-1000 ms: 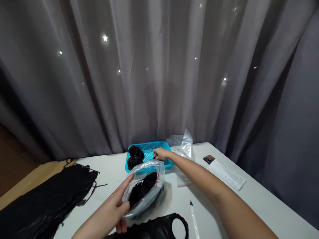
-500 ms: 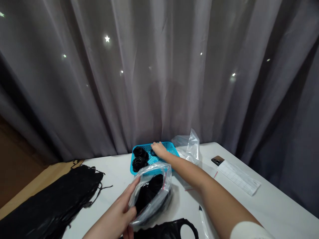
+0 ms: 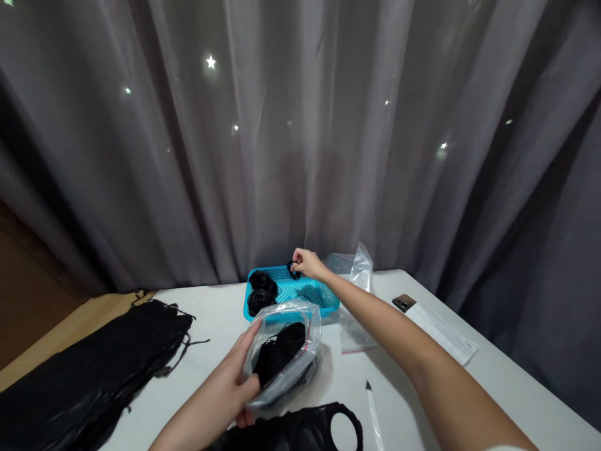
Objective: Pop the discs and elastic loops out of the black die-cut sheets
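My left hand (image 3: 237, 388) grips a clear zip bag (image 3: 286, 351) with black fabric inside, holding it up near the table's front. My right hand (image 3: 306, 263) reaches far forward over a blue perforated tray (image 3: 307, 293) and pinches a small black ring-shaped item (image 3: 293, 270), lifted just above the tray. Two bundles of black bands (image 3: 260, 291) lie at the tray's left end.
A heap of black fabric pieces (image 3: 94, 369) covers the table's left side. Another black piece (image 3: 300, 432) lies at the front edge beside a pen (image 3: 374, 407). Empty clear bags (image 3: 354, 269) sit behind the tray; a phone (image 3: 404, 303) and paper (image 3: 444, 338) lie right. Grey curtain behind.
My right hand went from lying on the tray to a pinch on a small black ring, raised above the tray's back edge. The left hand and bag have barely moved.
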{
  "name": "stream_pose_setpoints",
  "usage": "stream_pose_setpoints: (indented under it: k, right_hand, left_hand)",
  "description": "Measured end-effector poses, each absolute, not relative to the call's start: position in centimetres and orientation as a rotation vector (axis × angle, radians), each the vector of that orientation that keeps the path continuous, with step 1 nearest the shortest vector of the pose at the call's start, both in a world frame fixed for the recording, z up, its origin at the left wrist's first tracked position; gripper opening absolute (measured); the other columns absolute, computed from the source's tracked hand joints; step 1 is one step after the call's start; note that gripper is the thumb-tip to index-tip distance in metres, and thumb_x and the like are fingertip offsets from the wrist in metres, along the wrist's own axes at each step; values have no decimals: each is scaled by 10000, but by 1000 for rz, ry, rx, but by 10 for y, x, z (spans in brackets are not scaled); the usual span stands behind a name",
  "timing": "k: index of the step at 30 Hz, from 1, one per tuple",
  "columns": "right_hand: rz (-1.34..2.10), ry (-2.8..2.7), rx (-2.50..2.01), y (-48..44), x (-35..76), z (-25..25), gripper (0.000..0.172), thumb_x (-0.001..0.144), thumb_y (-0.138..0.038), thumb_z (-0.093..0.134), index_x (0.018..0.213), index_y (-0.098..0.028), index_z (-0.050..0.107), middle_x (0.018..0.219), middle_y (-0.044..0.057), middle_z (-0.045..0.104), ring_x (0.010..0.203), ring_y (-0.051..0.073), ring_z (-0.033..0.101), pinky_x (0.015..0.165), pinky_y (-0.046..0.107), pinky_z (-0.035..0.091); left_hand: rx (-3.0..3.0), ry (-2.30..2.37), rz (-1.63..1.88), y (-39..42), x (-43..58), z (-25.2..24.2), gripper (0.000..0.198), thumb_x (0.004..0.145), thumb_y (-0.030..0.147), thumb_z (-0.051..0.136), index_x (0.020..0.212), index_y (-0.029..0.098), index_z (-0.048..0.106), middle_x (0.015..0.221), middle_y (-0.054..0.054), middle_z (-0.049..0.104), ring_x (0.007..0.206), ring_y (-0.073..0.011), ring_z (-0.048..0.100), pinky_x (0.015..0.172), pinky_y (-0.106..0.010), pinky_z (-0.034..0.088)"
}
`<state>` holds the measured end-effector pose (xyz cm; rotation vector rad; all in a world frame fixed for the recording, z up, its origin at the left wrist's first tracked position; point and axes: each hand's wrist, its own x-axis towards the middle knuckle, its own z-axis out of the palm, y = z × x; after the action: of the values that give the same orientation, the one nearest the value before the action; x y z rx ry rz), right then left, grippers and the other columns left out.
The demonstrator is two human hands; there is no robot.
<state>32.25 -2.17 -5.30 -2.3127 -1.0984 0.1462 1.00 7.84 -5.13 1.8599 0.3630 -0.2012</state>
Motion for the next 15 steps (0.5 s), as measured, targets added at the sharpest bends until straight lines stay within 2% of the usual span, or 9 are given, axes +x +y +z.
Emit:
stream_pose_setpoints:
  k: [3,5,7,9,10,12,15]
  right_hand:
    - [319,-1203,-2085,-47,301,-16,139,965,-294,472,1048,-186,441,958,42,712,705,116,647,614,217,507]
    - [595,-1280,-1787,-59,278,0,197,911,-341,542,991,-198,433,883,27,706,654,122,642,579,223,508]
    - [949,-1357,-1510,-62,251,4,218,837,-305,614,947,-192,463,805,16,689,636,138,651,577,235,512]
    - [1181,-1450,-1504,-55,222,-7,151,821,-235,621,914,-176,518,741,6,675,627,144,659,590,232,507]
    - [1189,-1510,-1637,-48,209,-15,101,834,-206,615,900,-169,547,723,3,672,625,141,659,593,223,497]
    - [990,-1644,-2014,-35,186,-32,83,830,-181,662,896,-155,617,748,15,687,655,149,666,597,213,475]
    - [686,-1763,-2304,-26,169,-40,271,784,-210,755,1043,-154,697,907,70,729,808,210,695,647,240,482]
  left_hand:
    - [1826,347,-156,76,13,-52,1001,768,198,533,1607,247,-10,731,32,571,535,-157,615,523,-259,516]
    - [1817,344,-138,74,15,-51,1032,743,165,547,1606,232,-15,739,32,570,521,-142,602,505,-240,506]
    - [1819,335,-126,72,15,-49,1045,730,139,545,1604,210,-23,720,38,558,516,-139,600,494,-228,501]
    - [1831,333,-116,71,15,-47,1032,732,123,523,1603,185,-28,685,45,543,515,-147,608,488,-222,497]
    - [1842,339,-113,70,15,-45,1021,736,118,507,1602,175,-30,676,44,541,514,-152,614,485,-221,496]
    - [1873,362,-117,68,13,-42,988,753,117,478,1603,165,-23,695,30,552,517,-160,630,484,-224,502]
    - [1913,384,-117,66,11,-37,933,789,133,447,1608,178,3,802,-16,592,536,-161,650,484,-226,508]
